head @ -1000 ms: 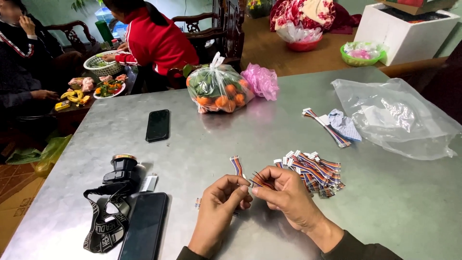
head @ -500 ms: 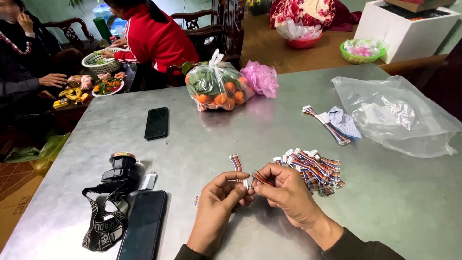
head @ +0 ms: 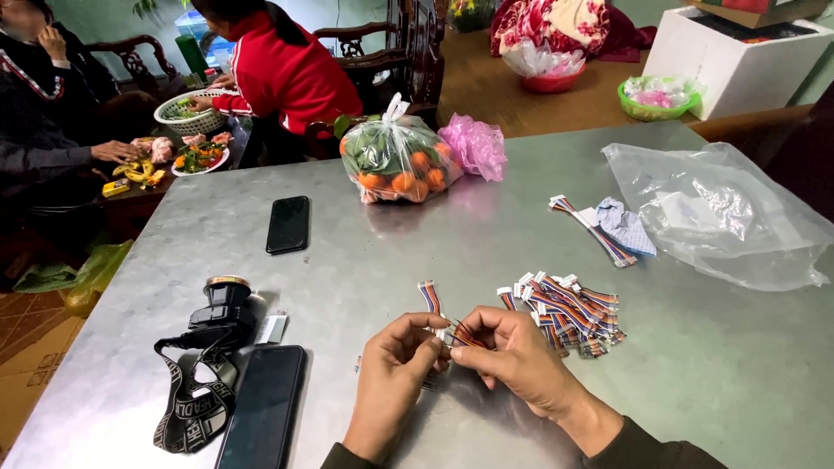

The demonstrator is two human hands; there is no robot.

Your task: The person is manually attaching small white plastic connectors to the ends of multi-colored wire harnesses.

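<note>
The short wire harness (head: 453, 333), thin multicolour wires w/ a small white connector, is being held just above the surface (head: 347, 269), near its front edge. Both hands are coming together on it: the left hand (head: 393, 382) is pinching the connector end btw thumb and fingers, and the right hand (head: 519, 360) is closing on the wires beside it, so the two are touching at the fingertips. A second harness (head: 430, 297) is sticking up just behind the left hand; I cannot tell if it is held or only lying there.

To do this step well, I think the grip should be on the connector body, not on the wires, and the pull straight, w/o twisting, bc such thin wires are bending easily.

Just right of the hands is lying the pile of harnesses (head: 569, 313). Farther right are a small bundle (head: 591, 227) and a clear plastic bag (head: 721, 213). At left are lying a headlamp w/ strap (head: 208, 347) and a dark phone (head: 263, 408); another phone (head: 287, 224) and a bag of oranges (head: 395, 165) are well apart, toward the far side
</note>
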